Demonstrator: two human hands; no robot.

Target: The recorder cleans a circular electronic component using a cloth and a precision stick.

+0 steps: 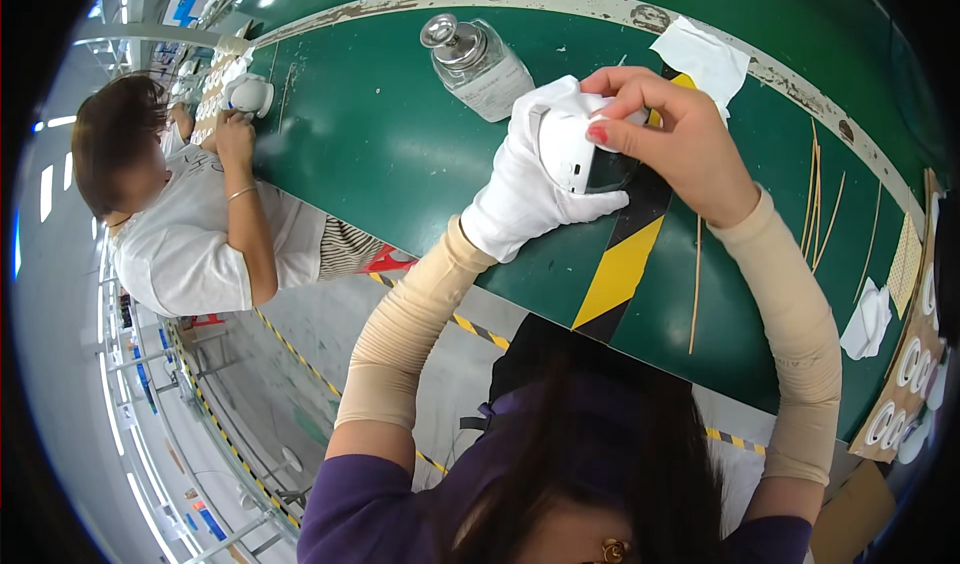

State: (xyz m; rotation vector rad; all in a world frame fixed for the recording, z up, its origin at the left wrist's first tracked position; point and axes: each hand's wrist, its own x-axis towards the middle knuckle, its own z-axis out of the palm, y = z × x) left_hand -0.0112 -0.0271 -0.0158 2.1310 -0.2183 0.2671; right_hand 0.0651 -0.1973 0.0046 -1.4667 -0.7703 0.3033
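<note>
One view only, from a fisheye camera worn on the person's head, looking steeply down and forward over the green table (pixel 380 144). It sits close: the wearer's own hair fills the frame at 6 o'clock, and both forearms rise from there to meet near the centre, slightly toward 1 o'clock, where the left hand (pixel 525 189) and right hand (pixel 685 144) sit near the lens. The table's far edge curves across 12 o'clock, bent by the lens. The floor falls away toward 7 o'clock. A co-worker (pixel 190 204) appears at 9 o'clock, farther off. Black rim rings the picture.
</note>
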